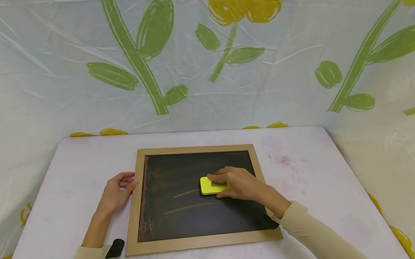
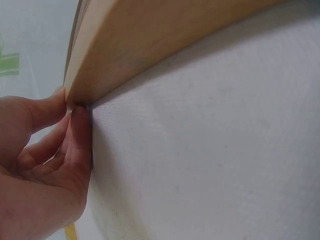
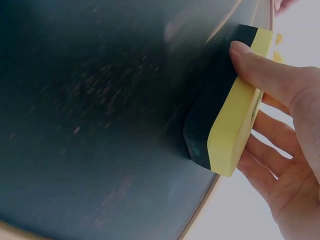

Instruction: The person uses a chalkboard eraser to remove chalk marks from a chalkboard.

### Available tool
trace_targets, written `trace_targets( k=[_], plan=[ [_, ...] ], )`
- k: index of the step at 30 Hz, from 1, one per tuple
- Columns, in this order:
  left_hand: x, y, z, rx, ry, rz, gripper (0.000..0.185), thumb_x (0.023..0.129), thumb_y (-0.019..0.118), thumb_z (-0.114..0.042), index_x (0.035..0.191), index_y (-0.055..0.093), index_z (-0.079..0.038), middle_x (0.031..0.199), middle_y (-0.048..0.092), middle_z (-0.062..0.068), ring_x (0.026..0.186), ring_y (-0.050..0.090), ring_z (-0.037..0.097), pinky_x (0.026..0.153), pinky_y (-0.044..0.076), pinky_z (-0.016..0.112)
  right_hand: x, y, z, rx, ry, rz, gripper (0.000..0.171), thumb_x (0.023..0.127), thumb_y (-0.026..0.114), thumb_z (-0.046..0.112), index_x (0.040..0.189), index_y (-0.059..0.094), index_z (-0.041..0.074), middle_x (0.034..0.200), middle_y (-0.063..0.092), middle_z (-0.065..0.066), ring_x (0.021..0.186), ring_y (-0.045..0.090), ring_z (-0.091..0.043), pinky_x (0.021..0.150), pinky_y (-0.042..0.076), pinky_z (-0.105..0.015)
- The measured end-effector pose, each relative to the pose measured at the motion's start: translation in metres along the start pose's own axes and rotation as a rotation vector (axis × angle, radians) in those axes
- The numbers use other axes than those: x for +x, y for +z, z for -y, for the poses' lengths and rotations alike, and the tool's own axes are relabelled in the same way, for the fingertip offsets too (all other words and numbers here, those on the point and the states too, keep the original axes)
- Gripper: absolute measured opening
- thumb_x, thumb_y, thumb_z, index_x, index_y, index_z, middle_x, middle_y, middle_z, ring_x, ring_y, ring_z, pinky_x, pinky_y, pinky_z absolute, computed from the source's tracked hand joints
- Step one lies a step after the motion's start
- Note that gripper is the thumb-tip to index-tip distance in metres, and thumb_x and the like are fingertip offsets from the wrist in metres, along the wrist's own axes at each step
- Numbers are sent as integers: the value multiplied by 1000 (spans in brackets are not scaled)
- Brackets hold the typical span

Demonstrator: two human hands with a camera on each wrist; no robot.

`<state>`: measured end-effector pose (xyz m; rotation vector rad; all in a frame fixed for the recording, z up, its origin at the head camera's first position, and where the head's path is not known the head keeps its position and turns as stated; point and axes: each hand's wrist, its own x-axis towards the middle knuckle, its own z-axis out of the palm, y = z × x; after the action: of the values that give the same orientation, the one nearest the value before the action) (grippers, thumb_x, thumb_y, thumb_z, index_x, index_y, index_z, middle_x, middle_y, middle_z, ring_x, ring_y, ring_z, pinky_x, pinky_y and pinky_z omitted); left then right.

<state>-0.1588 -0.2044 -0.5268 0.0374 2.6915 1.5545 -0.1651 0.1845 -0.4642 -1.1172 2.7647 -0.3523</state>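
Head view: a yellow eraser [image 1: 214, 185] is gripped by the right hand [image 1: 240, 184] on the chalkboard [image 1: 188, 216], which lies on the table [image 1: 75, 168]; its wooden frame is touched by the left hand [image 1: 117, 193].
Left wrist view: the frame's edge [image 2: 130, 45] is met by loosely curled fingers [image 2: 75, 135].
Right wrist view: the eraser's dark pad is pressed flat to the board, thumb and fingers curled round it.

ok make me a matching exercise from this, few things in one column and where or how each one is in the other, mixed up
Things:
1. left hand
2. right hand
3. eraser
4. chalkboard

Places or states:
A. lies flat on the white table, faint chalk streaks on it
B. yellow on top, dark pad pressed on the board's black face
C. touches the wooden frame's left edge
D. grips the yellow block over the board

Pairs: 1-C, 2-D, 3-B, 4-A
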Motion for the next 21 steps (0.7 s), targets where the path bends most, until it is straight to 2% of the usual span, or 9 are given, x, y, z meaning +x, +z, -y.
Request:
trace_targets(
  k=[12,21],
  plan=[
    [-2,0,-3,-15,-9,3,37,102,64,-9,130,58,14,107,64,25,92,63,30,68,45,18,23,7,17,-19,-55,12,62,87,85,31,142,63,13,130,69,-10,113,66,-25,92,55,-39],
    [1,0,3,0,-5,1,36,102,64,-8,131,58,13,108,65,24,92,63,28,70,47,20,37,10,28,-39,-87,37,62,88,83,33,144,62,14,131,68,-9,112,65,-24,91,55,-38]
  ],
)
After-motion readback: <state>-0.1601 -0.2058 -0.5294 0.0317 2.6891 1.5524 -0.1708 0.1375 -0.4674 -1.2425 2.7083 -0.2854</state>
